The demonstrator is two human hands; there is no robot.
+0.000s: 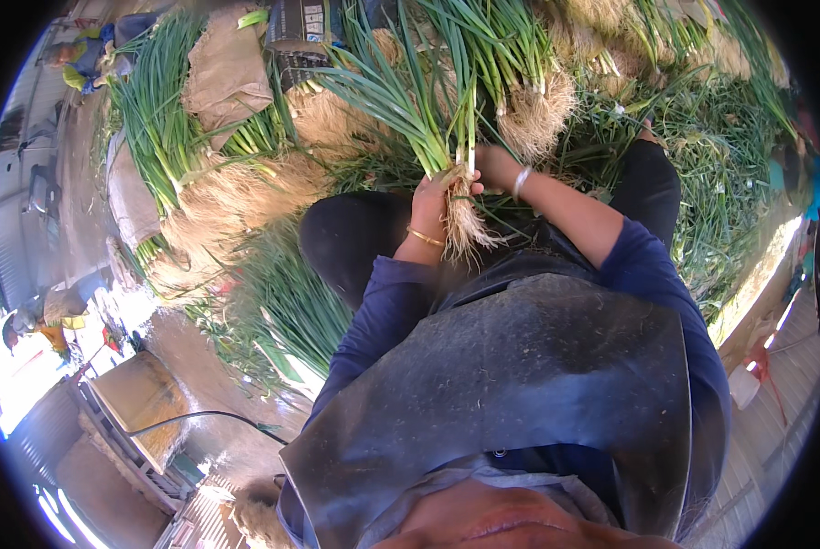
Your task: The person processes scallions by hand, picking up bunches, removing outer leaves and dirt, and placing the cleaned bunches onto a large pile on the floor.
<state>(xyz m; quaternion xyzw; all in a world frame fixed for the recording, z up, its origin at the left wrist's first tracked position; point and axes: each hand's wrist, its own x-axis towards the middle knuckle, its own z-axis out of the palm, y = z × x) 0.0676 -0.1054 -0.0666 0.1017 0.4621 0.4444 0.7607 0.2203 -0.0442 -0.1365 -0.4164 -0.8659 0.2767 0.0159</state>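
Observation:
My left hand [431, 207], with a gold bracelet at its wrist, is closed around a small bunch of green onions [436, 145]. Their white stalks stand upright in the grip, green leaves fanning out away from me, and the pale stringy roots [466, 224] hang below toward my lap. Close against the right side of these stalks is my right hand [498, 168], a pale bangle on its wrist. Its fingers are curled, and what they hold, if anything, is hidden. Just beyond it lies another bundle of green onions [531, 91] with thick roots.
Rooted green onion bundles [245, 197] are piled at the left, with brown sacking [230, 73] among them. Loose green leaves [717, 192] cover the ground at right. More onion greens [296, 297] lie beside my left knee. A dark apron [529, 366] covers my front.

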